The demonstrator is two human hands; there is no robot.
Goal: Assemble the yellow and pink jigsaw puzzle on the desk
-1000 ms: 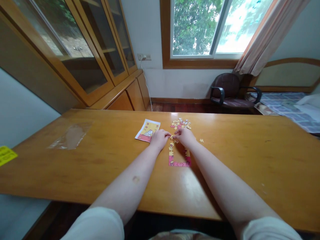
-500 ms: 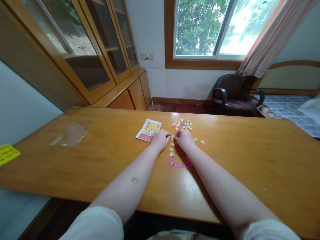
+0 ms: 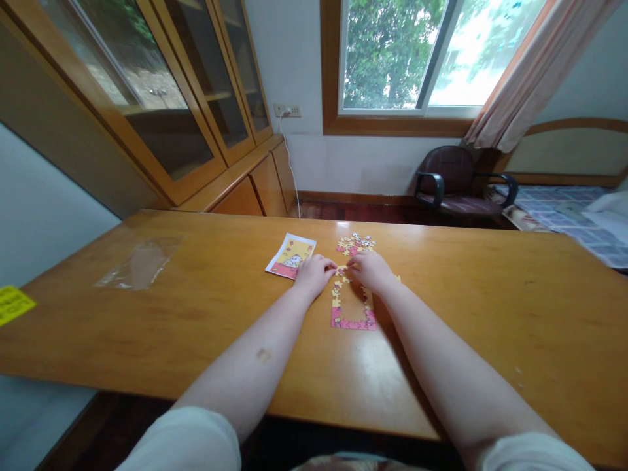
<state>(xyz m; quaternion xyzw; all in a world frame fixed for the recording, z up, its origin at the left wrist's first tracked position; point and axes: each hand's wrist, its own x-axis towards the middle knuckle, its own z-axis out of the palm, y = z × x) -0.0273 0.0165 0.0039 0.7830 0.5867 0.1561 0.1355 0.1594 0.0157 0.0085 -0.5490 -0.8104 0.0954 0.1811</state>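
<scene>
A partly joined puzzle frame [image 3: 354, 324], pink at the bottom and yellow up the sides, lies on the wooden table [image 3: 220, 327]. My left hand [image 3: 316, 271] rests at its upper left corner, fingertips together beside a small yellow piece [image 3: 340, 269]; whether they grip it is too small to tell. My right hand [image 3: 370, 269] is just right of that piece, fingers bent and hiding part of the frame's upper right. Any piece between its fingers cannot be made out. Behind the hands lies a pile of loose pieces [image 3: 356, 243]. The picture card [image 3: 294, 254] sits partly under my left hand.
A clear plastic bag [image 3: 142, 261] lies on the table's left side, with a yellow label [image 3: 14, 304] at the far left edge. Beyond the table are a glass-door cabinet [image 3: 196, 98], a dark armchair [image 3: 449, 176] and a bed [image 3: 574, 209].
My right hand has moved slightly right, away from my left fingertips, uncovering more of the frame's right side and covering loose pieces to its right. My left hand stays nearly in place.
</scene>
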